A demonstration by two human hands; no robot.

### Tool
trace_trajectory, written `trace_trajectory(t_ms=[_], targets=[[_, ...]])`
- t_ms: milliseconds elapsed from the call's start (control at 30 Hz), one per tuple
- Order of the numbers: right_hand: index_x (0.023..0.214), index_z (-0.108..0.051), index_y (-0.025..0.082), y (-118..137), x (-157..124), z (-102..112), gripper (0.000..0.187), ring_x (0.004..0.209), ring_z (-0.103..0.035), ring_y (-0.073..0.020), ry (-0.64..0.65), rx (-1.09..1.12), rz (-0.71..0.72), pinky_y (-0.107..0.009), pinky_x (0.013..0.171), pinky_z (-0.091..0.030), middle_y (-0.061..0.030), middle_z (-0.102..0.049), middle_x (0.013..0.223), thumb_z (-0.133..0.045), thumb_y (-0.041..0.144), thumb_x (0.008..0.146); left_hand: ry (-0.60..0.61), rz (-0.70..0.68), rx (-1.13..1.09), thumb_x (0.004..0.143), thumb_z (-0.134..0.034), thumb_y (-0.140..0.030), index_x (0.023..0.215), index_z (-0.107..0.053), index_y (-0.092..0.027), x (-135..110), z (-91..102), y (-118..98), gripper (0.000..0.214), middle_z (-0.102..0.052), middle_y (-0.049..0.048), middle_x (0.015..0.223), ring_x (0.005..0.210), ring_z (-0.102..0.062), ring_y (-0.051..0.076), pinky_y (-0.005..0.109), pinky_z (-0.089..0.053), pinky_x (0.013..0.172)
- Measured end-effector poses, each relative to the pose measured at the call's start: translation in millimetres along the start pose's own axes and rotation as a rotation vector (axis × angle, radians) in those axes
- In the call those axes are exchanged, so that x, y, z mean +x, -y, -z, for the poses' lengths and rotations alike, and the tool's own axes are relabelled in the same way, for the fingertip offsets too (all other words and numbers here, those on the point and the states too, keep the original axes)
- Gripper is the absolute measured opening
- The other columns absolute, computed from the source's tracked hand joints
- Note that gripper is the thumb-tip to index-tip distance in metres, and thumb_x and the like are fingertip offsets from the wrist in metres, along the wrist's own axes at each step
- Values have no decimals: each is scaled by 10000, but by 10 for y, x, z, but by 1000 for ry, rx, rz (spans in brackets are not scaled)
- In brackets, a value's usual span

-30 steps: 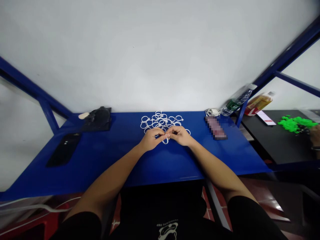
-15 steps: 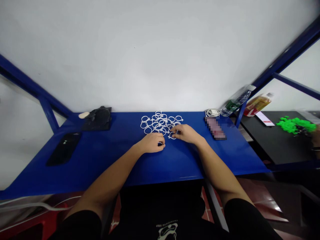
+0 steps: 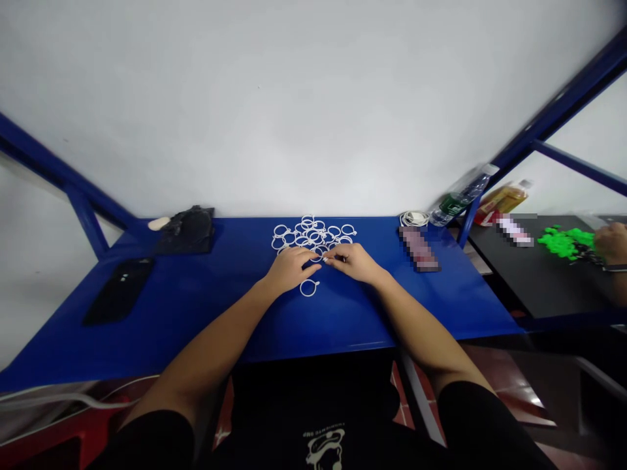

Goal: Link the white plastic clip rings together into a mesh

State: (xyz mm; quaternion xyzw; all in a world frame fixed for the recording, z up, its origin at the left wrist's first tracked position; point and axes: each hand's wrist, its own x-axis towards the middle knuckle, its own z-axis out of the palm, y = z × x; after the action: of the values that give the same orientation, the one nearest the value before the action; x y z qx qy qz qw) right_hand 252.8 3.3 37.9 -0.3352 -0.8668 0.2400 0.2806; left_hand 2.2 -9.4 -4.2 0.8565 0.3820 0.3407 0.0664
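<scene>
A heap of several white plastic rings (image 3: 313, 235) lies at the back middle of the blue table (image 3: 206, 307). Just in front of the heap, my left hand (image 3: 290, 267) and my right hand (image 3: 351, 261) meet with fingers curled, pinching a small white ring (image 3: 325, 259) between their fingertips. One single white ring (image 3: 308, 288) lies flat on the table below my left hand, apart from the heap.
A black phone (image 3: 119, 289) lies at the left, a black bundle (image 3: 189, 228) at the back left. A blurred phone (image 3: 418, 248), a coiled white cable (image 3: 414, 218) and two bottles (image 3: 460, 196) are at the right. Another person's hand (image 3: 610, 243) touches green parts (image 3: 563, 240) on a neighbouring black table.
My hands separated half a second ago, the right reaching into the heap, and have now come together again. One ring now lies alone on the table below my left hand.
</scene>
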Motion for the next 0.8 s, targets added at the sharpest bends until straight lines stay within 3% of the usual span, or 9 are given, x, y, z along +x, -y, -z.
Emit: trace_trajectory(t_ms=[200,367,500,800], targets=[[953,-791,188,99,10,-122,296,662,-679,-137,-37,308,-44,-251,644,-511,-20,-769,768,-733,477,984,-97,-96,-48,1026,-662,-317,989,-794,-242,17,24,-30,157,-822,32,961,878,-763,190,349,-554,809],[926,-769,195,104,9,-105,315,662,-637,-129,-71,240,11,-257,656,-488,-16,-736,765,-708,495,999,-145,-160,-95,1024,-664,-355,962,-795,-253,40,83,-70,177,-818,29,921,845,-766,181,340,-573,784],[897,-736,197,114,5,-103,323,647,-611,-130,-48,240,3,-259,642,-479,-10,-712,746,-695,499,1004,-103,-157,-131,1029,-667,-396,934,-795,-254,53,106,-105,213,-812,28,894,828,-761,176,332,-582,778],[902,-729,191,127,6,-136,317,613,-611,-128,11,393,-70,-255,612,-484,-1,-715,706,-729,500,972,-123,-171,-141,980,-651,-267,862,-728,-229,44,80,-117,146,-769,33,850,791,-724,176,331,-585,747]])
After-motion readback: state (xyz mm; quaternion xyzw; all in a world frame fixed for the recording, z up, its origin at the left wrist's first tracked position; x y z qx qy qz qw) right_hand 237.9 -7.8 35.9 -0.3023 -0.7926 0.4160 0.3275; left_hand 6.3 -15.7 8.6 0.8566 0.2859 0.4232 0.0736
